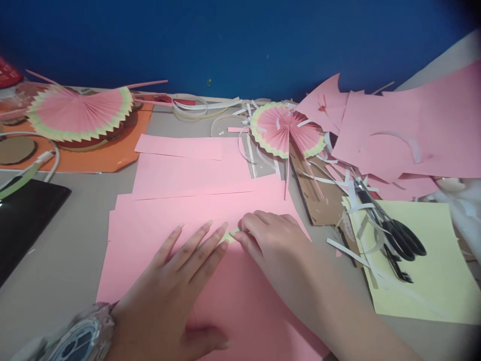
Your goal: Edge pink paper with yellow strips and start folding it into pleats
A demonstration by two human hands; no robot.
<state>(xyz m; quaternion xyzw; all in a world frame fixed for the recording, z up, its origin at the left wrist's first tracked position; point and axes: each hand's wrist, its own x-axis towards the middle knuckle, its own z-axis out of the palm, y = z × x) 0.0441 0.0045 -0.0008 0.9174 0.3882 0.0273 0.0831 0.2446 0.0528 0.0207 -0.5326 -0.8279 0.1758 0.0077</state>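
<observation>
My left hand (180,286) lies flat with fingers spread on a pink paper sheet (139,220) in front of me. Its fingertips touch one end of a narrow yellow-green paper strip (230,236). Thumb and curled fingers of my right hand (274,235) pinch the strip's other end, just right of the left fingertips. Most of the strip is hidden under both hands. Smaller pink paper pieces (180,147) lie beyond the hands, partly overlapping the sheet.
Pleated pink and yellow-green paper fans lie at the back left (80,115) and back centre (270,128). On the right, black-handled scissors (404,238) and white paper scraps rest on yellow-green paper (432,296). A black flat device (33,215) is at left; a blue wall (225,45) rises behind.
</observation>
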